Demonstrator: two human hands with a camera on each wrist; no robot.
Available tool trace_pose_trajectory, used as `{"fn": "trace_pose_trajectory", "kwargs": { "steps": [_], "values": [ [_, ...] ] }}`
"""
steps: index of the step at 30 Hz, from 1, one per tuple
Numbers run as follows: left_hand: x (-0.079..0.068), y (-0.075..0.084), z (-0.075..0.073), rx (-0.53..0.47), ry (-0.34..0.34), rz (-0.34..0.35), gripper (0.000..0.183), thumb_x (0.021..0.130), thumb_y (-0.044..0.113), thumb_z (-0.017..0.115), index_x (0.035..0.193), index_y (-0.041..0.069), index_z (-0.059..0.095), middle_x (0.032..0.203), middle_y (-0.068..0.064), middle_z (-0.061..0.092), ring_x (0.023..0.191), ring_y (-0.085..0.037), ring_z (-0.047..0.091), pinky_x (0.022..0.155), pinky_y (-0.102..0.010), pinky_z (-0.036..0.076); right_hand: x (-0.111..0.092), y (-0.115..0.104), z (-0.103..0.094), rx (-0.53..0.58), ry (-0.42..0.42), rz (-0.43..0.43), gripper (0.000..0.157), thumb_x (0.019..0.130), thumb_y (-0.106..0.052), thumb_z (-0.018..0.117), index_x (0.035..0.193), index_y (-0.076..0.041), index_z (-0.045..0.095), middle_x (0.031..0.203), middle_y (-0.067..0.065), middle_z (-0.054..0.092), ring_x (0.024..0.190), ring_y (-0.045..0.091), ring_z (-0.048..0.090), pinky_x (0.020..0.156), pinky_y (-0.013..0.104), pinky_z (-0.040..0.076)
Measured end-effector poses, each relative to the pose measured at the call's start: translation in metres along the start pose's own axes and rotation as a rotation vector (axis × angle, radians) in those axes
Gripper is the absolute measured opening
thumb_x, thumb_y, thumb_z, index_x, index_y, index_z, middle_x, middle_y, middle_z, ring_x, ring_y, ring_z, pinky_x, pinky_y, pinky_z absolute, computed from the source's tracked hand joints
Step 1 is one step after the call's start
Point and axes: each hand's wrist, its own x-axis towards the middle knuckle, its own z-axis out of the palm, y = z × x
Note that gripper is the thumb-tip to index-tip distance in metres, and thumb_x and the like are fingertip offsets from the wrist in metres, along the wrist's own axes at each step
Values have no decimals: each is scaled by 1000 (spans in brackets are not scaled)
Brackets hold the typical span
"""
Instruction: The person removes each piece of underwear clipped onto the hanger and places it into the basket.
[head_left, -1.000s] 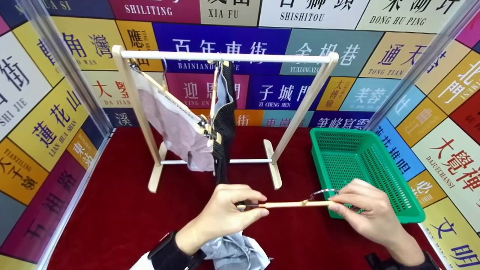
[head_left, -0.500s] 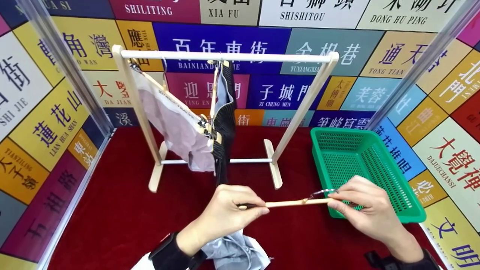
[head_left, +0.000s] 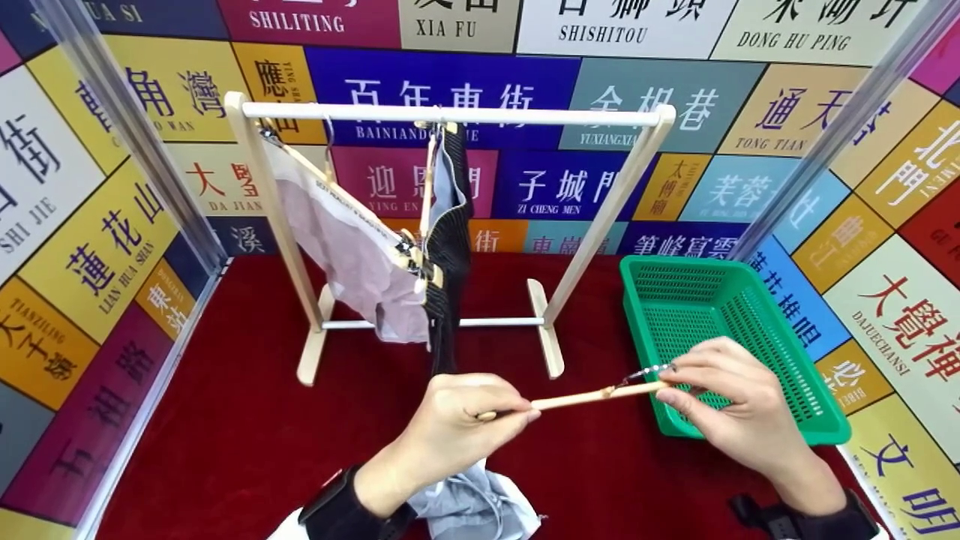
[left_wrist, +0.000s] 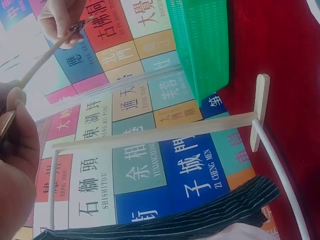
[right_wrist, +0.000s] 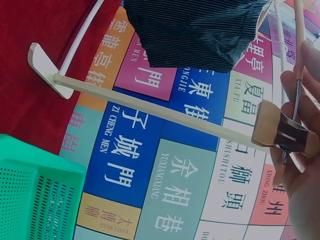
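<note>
A wooden clip hanger (head_left: 574,398) is stretched between both hands in front of the rack, its right end slightly higher in the head view. My left hand (head_left: 469,416) pinches its left end between thumb and fingers. At the other end my right hand (head_left: 731,397) grips the bar, close to the metal hook (head_left: 643,373). In the right wrist view a wooden clip (right_wrist: 265,124) with a dark metal band shows beside the right fingers. Below the left hand, a crumpled grey-and-white garment (head_left: 480,504) lies on the red cloth, partly hidden by the left forearm.
A small wooden clothes rack (head_left: 607,217) with a white rail stands behind the hands. Pale pink shorts (head_left: 352,262) and a dark striped garment (head_left: 450,255) hang from it on clip hangers. At right sits a green plastic basket (head_left: 634,322). Printed panels (head_left: 457,82) enclose the back and sides.
The right hand has lifted a little, so the hanger has gone from nearly level to tilted up at its right end. Both hands keep their hold; the rack and basket stay put.
</note>
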Motion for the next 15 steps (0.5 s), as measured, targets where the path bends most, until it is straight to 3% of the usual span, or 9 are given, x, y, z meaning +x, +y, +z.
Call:
{"fn": "trace_pose_trajectory", "kwargs": {
  "steps": [8,15],
  "values": [
    [1,1,-3,55,38,19,20,77,-14,82,87,3,80,78,-4,75,69,-11,70,66,-15,56,5,-5,-1,-42,15,29,39,96,-33,78,97,5,79,112,21,75,116,25,62,101,26,45],
    [1,2,-3,122,90,29,22,75,-14,82,85,5,80,77,-3,74,68,-11,69,65,-15,56,7,-9,-2,-64,47,31,43,96,-34,79,104,7,77,120,29,70,125,29,59,109,30,41]
  ]
}}
